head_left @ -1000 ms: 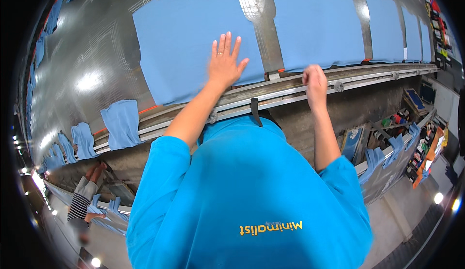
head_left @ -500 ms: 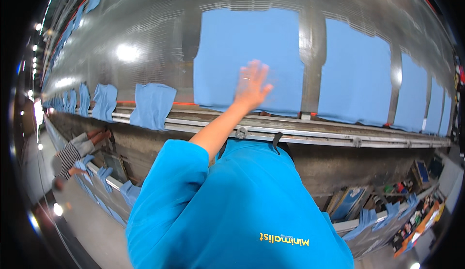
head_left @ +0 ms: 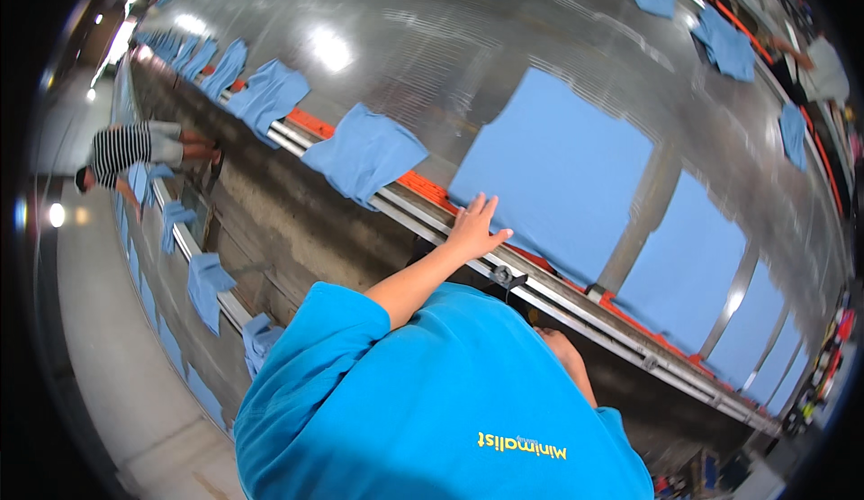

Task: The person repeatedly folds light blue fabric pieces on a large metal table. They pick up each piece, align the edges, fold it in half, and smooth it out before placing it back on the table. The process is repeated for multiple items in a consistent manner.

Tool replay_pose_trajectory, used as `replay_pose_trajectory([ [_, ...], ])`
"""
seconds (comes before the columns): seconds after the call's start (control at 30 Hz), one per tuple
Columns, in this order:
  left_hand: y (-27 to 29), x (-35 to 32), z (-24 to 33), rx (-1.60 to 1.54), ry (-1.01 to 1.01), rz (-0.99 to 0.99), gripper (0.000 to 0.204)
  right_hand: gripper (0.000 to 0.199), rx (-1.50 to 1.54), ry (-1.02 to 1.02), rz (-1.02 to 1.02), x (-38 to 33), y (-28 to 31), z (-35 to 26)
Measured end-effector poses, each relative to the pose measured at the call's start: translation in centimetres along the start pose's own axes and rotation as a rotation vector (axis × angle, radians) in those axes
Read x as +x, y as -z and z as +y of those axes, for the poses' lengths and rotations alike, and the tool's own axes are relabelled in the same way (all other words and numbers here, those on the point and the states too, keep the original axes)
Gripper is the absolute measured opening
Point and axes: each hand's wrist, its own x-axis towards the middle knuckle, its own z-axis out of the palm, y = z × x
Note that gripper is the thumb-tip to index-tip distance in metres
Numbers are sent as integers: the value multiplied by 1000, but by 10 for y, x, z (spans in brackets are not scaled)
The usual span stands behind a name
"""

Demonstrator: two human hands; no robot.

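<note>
My left hand (head_left: 475,230) is open, fingers spread, at the near left edge of a blue fabric panel (head_left: 558,176) laid flat on the long grey table (head_left: 432,68). Its fingertips touch or hover just over the fabric's edge; I cannot tell which. Below the table's metal rail, close to my body, part of my right hand (head_left: 556,342) shows beside my blue shirt. Its fingers are hidden. To the left of the flat panel, a crumpled blue fabric piece (head_left: 364,151) hangs over the near rail.
More flat blue panels (head_left: 684,257) lie to the right. Draped fabric pieces (head_left: 270,93) line the rail leftward. A metal rail (head_left: 531,286) with an orange strip runs along the near edge. One person (head_left: 135,151) bends over another table at left; another person (head_left: 823,68) stands at far right.
My left hand has come from the middle of the flat panel toward its near left edge. The view has turned, and part of my right arm now shows.
</note>
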Motion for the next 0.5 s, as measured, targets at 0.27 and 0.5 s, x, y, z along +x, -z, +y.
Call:
replay_pose_trajectory([
  [0.27, 96, -95, -99, -614, -146, 226, 43, 40, -68, 524, 228, -79, -50, -234],
  [0.5, 112, -179, -267, -689, 85, 311, 39, 38, -56, 937, 479, 39, -163, -394],
])
